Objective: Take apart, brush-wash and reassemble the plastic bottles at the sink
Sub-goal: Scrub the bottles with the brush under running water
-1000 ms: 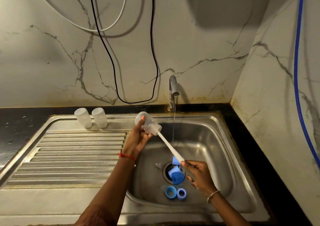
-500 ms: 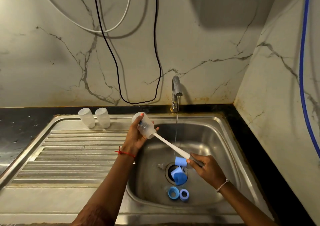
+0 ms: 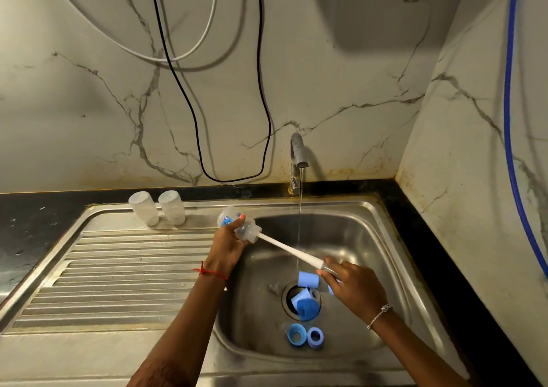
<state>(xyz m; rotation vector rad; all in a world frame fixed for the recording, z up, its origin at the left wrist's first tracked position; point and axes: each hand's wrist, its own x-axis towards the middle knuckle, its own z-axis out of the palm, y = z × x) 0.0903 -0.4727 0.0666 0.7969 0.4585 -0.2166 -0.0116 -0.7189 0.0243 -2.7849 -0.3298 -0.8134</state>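
Gripping the bottle (image 3: 248,232) is the left hand (image 3: 226,247); the right hand (image 3: 354,287) grips the brush (image 3: 292,250) poked inside it

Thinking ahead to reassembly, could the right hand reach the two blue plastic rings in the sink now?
Probably yes: the blue plastic rings lie uncovered, but the right hand grips the white brush.

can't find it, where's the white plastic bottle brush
Head view, centre, over the steel sink: the white plastic bottle brush spans from the clear bottle in the left hand to the right hand.
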